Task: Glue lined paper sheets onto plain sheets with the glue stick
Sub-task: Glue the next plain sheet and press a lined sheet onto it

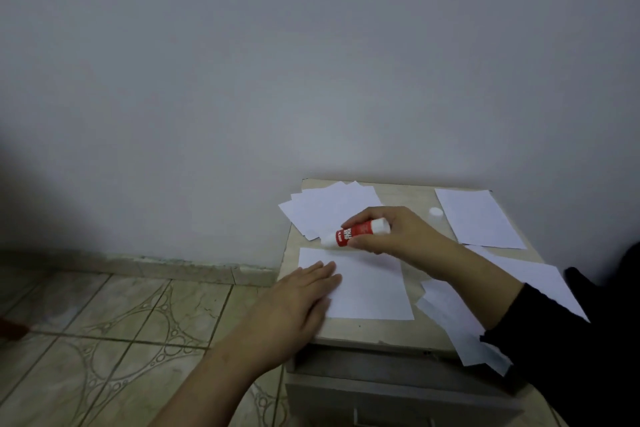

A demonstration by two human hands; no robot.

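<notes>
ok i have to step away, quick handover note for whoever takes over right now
Left hand: flat on the centre sheet, pinning its left edge.
Right hand: grips the uncapped glue stick, tip just above the sheet's far-left corner.
Cap stands on the cabinet top. Paper stack far left, another sheet far right.
Done: uncapped. Cannot tell if any glue is on. Left: spread glue, press sheets together.

Your left hand [304,291] lies flat, palm down, fingers straight & together, pointing up-right, forearm bare. Your right hand [391,230] hovers higher, fingers curled in a grip w/ thumb side toward the left, wrist bent, forearm bare to a black sleeve [554,329] pushed up.
</notes>
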